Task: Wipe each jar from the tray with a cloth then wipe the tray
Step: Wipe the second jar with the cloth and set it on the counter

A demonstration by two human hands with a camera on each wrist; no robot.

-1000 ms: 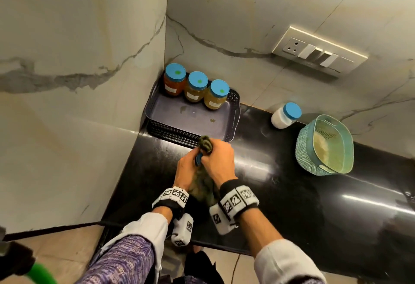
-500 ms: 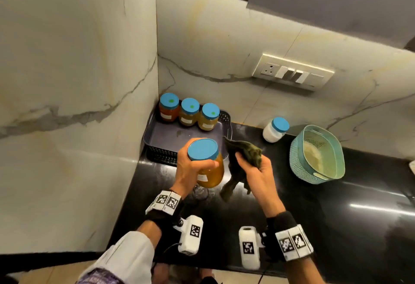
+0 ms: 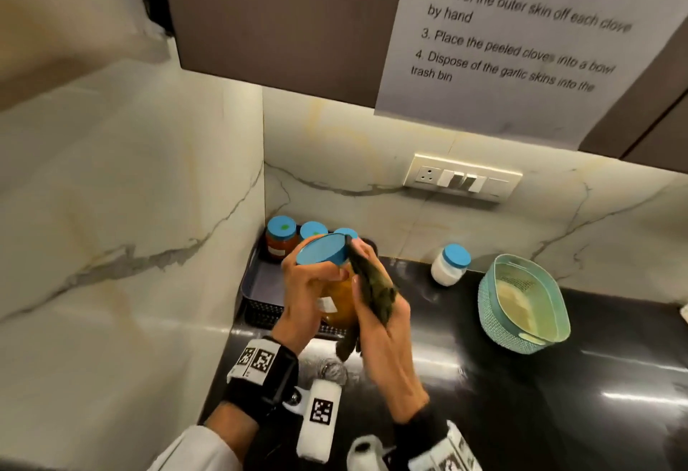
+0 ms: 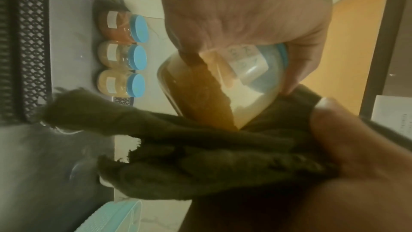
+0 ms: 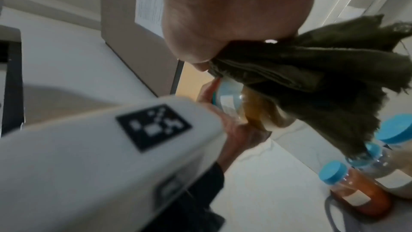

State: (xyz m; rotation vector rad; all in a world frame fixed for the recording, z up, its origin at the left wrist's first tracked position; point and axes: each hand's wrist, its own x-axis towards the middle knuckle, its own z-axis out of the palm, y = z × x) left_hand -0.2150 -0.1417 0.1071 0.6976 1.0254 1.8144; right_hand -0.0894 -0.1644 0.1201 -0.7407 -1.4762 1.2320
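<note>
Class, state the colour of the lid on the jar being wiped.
Blue; the jar's lid shows best in the head view.

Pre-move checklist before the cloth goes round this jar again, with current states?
1. left hand grips the held jar just under its lid: ok.
2. Blue lid seated on the held jar: ok.
3. right hand holds the cloth against the jar's side: ok.
4. Held jar upright: not ok, it is tilted, and its contents slope in the left wrist view.
5. Three jars stand in a row in the tray, still to wipe: ok.
6. Jar's side now clean: cannot tell, the cloth and fingers cover much of it.
</note>
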